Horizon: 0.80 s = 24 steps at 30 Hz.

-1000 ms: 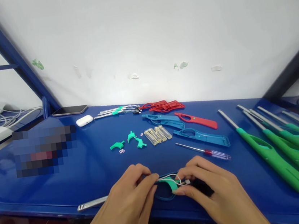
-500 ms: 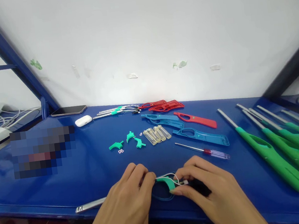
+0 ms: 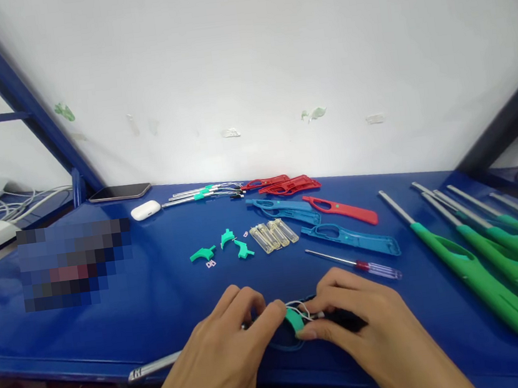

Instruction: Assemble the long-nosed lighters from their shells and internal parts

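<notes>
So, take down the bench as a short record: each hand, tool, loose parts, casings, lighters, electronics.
Left hand: over the blue frame, a metal tube sticking out leftward; left hand fingertips partly hidden
Right hand: right hand pinching at the right side of a green trigger, white wire beside it
Tool: screwdriver, clear handle
Loose parts: three green triggers, clear tubes
Casings: red and blue
Lighters: several green lighters, far right
Electronics: phone, back left
</notes>
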Each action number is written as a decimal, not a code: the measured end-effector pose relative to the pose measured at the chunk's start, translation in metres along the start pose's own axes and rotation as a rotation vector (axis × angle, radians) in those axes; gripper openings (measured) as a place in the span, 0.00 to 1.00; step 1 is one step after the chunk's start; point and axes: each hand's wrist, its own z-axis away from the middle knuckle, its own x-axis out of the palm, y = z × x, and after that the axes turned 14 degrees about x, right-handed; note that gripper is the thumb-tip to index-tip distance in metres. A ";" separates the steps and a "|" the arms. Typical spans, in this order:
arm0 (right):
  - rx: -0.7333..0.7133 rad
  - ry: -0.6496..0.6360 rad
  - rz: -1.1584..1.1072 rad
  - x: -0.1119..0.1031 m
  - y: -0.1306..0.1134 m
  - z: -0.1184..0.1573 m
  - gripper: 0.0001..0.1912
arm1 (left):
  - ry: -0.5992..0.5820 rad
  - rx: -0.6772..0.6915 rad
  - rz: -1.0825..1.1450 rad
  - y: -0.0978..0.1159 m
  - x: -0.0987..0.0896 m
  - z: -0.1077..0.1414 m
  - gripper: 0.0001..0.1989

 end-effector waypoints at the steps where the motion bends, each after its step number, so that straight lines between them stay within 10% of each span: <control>1: 0.004 -0.002 -0.007 0.000 0.000 -0.001 0.10 | -0.004 0.002 0.012 -0.001 0.000 0.001 0.34; 13: 0.002 -0.252 0.028 -0.013 0.010 0.006 0.13 | -0.005 0.078 -0.008 -0.002 -0.004 0.003 0.32; 24: -0.021 -0.121 -0.073 -0.012 0.014 0.004 0.07 | 0.012 0.118 0.013 0.001 -0.009 -0.001 0.29</control>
